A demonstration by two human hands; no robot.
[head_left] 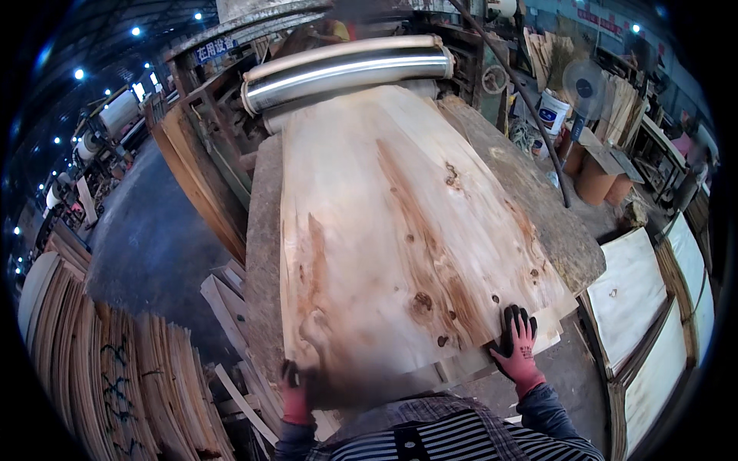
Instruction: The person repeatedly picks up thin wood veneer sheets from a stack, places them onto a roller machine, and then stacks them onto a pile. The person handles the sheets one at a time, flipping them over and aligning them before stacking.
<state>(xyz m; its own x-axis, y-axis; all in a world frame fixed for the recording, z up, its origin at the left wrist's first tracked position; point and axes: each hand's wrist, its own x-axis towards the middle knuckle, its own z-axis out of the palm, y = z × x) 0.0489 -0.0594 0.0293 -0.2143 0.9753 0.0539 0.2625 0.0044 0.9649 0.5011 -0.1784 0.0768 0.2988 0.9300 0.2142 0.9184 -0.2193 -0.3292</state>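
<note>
A wide sheet of pale wood veneer (354,230), with brown streaks and dark knots, lies on a worn board table (265,269). Its far end reaches a shiny metal roller (350,77). Gloved in pink and black, my right hand (518,349) is at the sheet's near right edge, fingers stretched forward and thumb apart. My left hand (297,396), in a matching glove, is beside the near left corner; motion smears its fingers, so their grip cannot be made out. Blur also covers part of the sheet's near edge.
Veneer stacks stand at lower left (115,384) and right (626,269). Narrow wood strips (231,307) lean left of the table. A dark rod (530,107) slants down at the right, before a fan (584,88) and a white bucket (551,113). Beyond the roller, another person (335,31) is partly visible.
</note>
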